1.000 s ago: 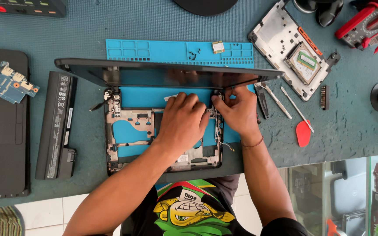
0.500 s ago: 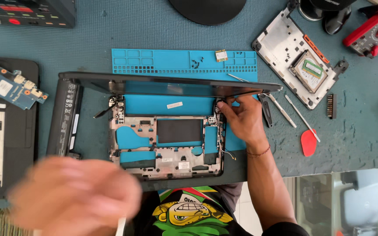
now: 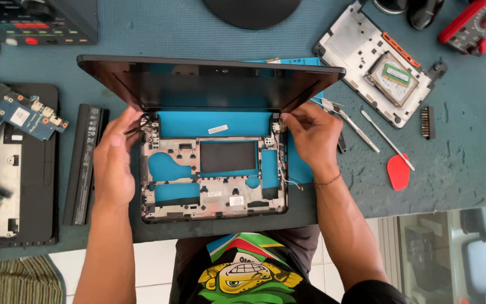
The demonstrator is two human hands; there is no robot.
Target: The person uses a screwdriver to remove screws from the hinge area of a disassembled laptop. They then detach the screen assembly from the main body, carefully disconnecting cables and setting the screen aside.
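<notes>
A stripped laptop base frame lies on a blue mat, its dark screen lid raised and tilted toward me. My left hand rests along the frame's left edge, fingers at the left hinge. At the right hinge my right hand pinches with its fingertips beside loose thin wires. Whether either hand truly grips the hinge metal is hard to tell.
A long black battery lies left of the frame, beside a black cover and a blue circuit board. Right of it are metal pry tools, a red pick, a bit holder and a grey panel with a drive.
My left hand left the frame's middle, swept down to the lower left, and now sits at the left hinge. The lid stands higher. My right hand stayed at the right hinge.
</notes>
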